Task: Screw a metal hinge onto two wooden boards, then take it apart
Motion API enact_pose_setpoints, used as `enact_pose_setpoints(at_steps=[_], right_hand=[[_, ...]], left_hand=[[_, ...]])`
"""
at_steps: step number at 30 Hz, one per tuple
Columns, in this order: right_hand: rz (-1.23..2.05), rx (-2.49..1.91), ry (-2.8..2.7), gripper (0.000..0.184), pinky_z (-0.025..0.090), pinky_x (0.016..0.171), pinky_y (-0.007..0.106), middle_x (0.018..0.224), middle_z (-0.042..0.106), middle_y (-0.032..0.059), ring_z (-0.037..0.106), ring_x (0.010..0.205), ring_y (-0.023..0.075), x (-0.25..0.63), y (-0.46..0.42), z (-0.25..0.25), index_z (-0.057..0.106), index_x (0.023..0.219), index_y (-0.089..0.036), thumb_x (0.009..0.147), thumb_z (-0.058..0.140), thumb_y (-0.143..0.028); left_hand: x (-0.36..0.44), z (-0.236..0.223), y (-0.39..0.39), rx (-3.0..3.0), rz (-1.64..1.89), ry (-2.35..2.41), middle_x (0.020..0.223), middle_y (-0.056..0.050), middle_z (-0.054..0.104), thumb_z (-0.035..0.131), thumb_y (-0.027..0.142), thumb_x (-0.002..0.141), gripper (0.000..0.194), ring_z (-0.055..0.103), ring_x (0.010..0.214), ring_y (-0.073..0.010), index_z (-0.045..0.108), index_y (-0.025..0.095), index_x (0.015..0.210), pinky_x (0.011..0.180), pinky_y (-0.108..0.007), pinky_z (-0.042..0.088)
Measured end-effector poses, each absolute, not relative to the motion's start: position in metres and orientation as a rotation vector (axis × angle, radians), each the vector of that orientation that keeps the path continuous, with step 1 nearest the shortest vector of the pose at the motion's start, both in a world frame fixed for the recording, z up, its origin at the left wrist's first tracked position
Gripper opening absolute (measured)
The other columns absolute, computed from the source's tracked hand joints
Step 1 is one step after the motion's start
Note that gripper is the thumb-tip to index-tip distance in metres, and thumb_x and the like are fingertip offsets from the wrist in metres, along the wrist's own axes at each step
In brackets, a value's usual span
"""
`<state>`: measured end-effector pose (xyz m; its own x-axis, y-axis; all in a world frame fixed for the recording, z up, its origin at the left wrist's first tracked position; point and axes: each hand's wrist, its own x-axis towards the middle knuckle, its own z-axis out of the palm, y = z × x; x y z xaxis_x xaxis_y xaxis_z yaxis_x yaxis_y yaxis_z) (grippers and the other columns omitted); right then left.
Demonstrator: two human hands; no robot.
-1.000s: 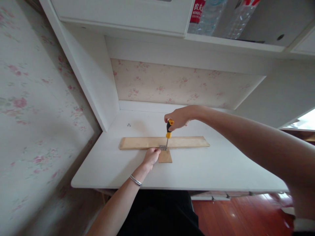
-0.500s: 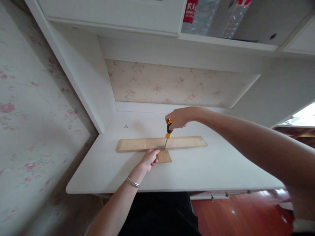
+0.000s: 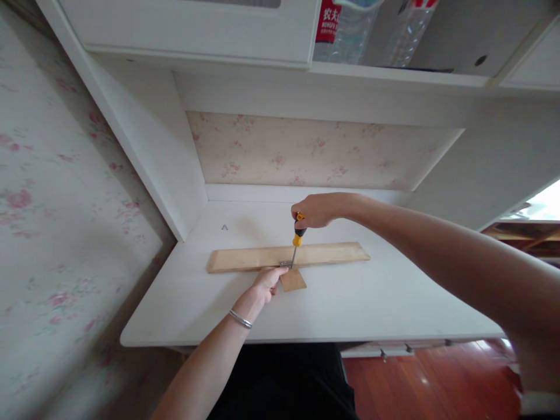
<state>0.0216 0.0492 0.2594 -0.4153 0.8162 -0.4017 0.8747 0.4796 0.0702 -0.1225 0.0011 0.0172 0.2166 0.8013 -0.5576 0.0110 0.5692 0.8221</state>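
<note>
A long pale wooden board (image 3: 245, 257) lies across the white desk. At the middle of its near edge is a small metal hinge (image 3: 285, 263), with a small square wooden piece (image 3: 294, 281) on its near side. My left hand (image 3: 266, 282) is closed there, its thumb on the hinge and its other fingers curled, partly hidden. Wrapped round the handle of a yellow and black screwdriver (image 3: 297, 240) is my right hand (image 3: 315, 210). The screwdriver stands nearly upright, its tip down at the hinge's right end, beside my left thumb.
The white desk (image 3: 376, 303) has a side panel at the left and a low back ledge. A shelf (image 3: 394, 71) overhead holds plastic bottles (image 3: 356, 32). A small dark V-shaped thing (image 3: 224, 227) lies behind the board.
My left thumb has slid right along the hinge, toward the screwdriver tip. The screwdriver and my right hand have shifted slightly left, and the small wooden piece has turned a little.
</note>
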Motion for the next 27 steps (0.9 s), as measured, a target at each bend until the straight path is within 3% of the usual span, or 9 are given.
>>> enact_pose_setpoints(at_steps=[8,11,15,18,23,27], right_hand=[[-0.149,1.303,2.467,0.036,0.039,0.063,0.026,0.099,0.065,0.0055,0.059,0.086,0.0206,0.031,0.044,0.258,0.061,0.109,-0.021,0.073,0.061,-0.02],[-0.178,1.338,2.504,0.031,0.038,0.062,0.025,0.093,0.067,0.0047,0.06,0.081,0.0197,0.032,0.045,0.256,0.061,0.108,-0.021,0.077,0.06,-0.028],[-0.221,1.432,2.463,0.033,0.034,0.056,0.027,0.067,0.065,0.0028,0.059,0.064,0.0178,0.031,0.048,0.248,0.063,0.101,-0.019,0.088,0.046,-0.044],[-0.153,1.431,2.469,0.034,0.033,0.055,0.027,0.063,0.064,0.004,0.058,0.062,0.0178,0.026,0.048,0.242,0.066,0.091,-0.017,0.089,0.044,-0.043],[-0.085,1.41,2.601,0.02,0.034,0.056,0.026,0.087,0.068,0.0051,0.059,0.073,0.018,0.015,0.047,0.239,0.066,0.09,-0.019,0.08,0.055,-0.032],[-0.234,1.495,2.575,0.023,0.035,0.054,0.025,0.063,0.065,0.0012,0.058,0.06,0.0158,0.009,0.051,0.238,0.065,0.088,-0.019,0.081,0.053,-0.038]], left_hand=[[-0.121,0.023,0.003,0.649,0.596,1.222,0.044,0.01,0.02,0.063,0.023,0.076,0.031,0.014,0.036,-0.0052,0.036,0.019,0.062,0.039,-0.021,0.006],[-0.118,0.025,0.002,0.613,0.596,1.234,0.045,0.01,0.02,0.062,0.022,0.077,0.027,0.014,0.037,-0.0055,0.039,0.019,0.065,0.039,-0.02,0.006],[-0.114,0.026,0.0,0.591,0.606,1.267,0.047,0.008,0.022,0.062,0.024,0.078,0.021,0.014,0.039,-0.0061,0.045,0.018,0.068,0.039,-0.02,0.006],[-0.111,0.027,-0.002,0.597,0.638,1.278,0.05,0.007,0.028,0.065,0.025,0.076,0.019,0.017,0.041,-0.0064,0.049,0.018,0.07,0.041,-0.021,0.007],[-0.107,0.025,-0.003,0.597,0.707,1.349,0.069,0.001,0.053,0.073,0.03,0.068,0.02,0.031,0.049,-0.0084,0.059,0.018,0.077,0.042,-0.021,0.013],[-0.106,0.022,-0.004,0.578,0.749,1.375,0.089,-0.003,0.061,0.073,0.03,0.065,0.024,0.045,0.062,-0.013,0.062,0.021,0.085,0.042,-0.021,0.018]])
